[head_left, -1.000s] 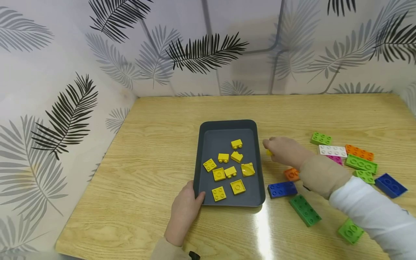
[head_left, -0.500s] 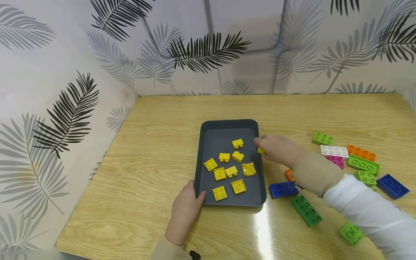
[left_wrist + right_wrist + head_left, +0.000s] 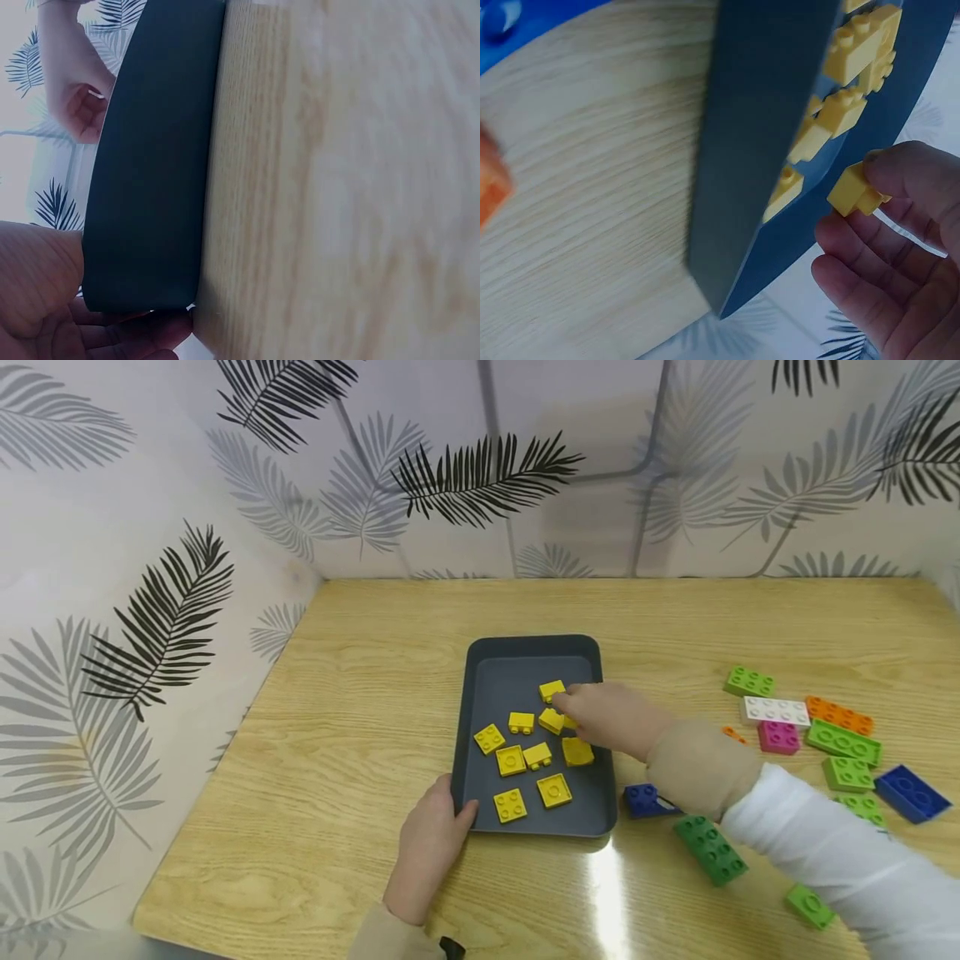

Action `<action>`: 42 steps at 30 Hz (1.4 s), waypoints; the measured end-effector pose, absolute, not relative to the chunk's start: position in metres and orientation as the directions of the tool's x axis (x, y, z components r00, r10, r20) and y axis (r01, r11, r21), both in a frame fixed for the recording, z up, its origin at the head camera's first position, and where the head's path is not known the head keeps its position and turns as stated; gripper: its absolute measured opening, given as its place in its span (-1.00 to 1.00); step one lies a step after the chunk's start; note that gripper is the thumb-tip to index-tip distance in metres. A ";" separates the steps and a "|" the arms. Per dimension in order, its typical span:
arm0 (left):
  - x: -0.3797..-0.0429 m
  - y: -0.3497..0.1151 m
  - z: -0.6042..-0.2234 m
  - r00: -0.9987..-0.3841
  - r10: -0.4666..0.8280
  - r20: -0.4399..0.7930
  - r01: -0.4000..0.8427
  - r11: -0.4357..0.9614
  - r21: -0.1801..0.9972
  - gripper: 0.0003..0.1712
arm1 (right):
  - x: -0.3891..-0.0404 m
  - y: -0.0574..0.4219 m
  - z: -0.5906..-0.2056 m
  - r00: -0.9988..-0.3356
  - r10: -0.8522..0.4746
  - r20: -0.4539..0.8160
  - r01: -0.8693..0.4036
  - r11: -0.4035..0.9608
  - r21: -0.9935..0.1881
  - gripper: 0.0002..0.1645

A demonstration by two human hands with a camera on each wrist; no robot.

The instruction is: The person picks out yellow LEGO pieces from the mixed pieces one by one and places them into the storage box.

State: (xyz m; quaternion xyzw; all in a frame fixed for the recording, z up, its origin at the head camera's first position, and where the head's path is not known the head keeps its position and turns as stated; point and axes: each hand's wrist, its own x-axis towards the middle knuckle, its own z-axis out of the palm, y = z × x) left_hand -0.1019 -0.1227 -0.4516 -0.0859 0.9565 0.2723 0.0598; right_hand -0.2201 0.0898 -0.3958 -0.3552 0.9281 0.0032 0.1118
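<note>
A dark grey tray [image 3: 534,646] stands on the wooden table, with several yellow toy bricks [image 3: 510,806] scattered inside it. At its near left corner my left hand [image 3: 429,843] grips the wall, thumb over the rim and fingers outside. My right hand [image 3: 611,720] reaches in across the right rim, over the tray's right half. Between its thumb and fingers it pinches a small yellow brick [image 3: 849,189], plain in the right wrist view and mostly covered by the hand in the head view.
Right of the tray lie a blue brick [image 3: 642,800], a dark green brick [image 3: 711,850] and an orange piece partly under the right sleeve. Farther right are white [image 3: 776,711], magenta [image 3: 778,737], orange [image 3: 839,716] and lime bricks [image 3: 847,773]. A leaf-patterned wall [image 3: 450,543] backs the table.
My right hand, with the yellow brick, has moved left from beside the tray, over its right rim, to above the bricks inside. The left hand keeps its hold on the tray corner.
</note>
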 end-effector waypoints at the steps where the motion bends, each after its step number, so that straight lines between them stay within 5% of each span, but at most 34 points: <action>1: -0.102 -0.123 -0.452 -0.978 -0.133 -0.162 -0.198 0.837 0.511 -0.47 | -0.219 0.087 -0.396 -0.719 -0.661 -0.214 -0.662 0.746 -0.079 -0.58; 42: -0.103 -0.129 -0.452 -0.985 -0.115 -0.130 -0.167 0.834 0.526 -0.52 | -0.192 0.001 -0.415 -0.481 -0.855 -0.194 -0.872 0.489 0.006 -0.59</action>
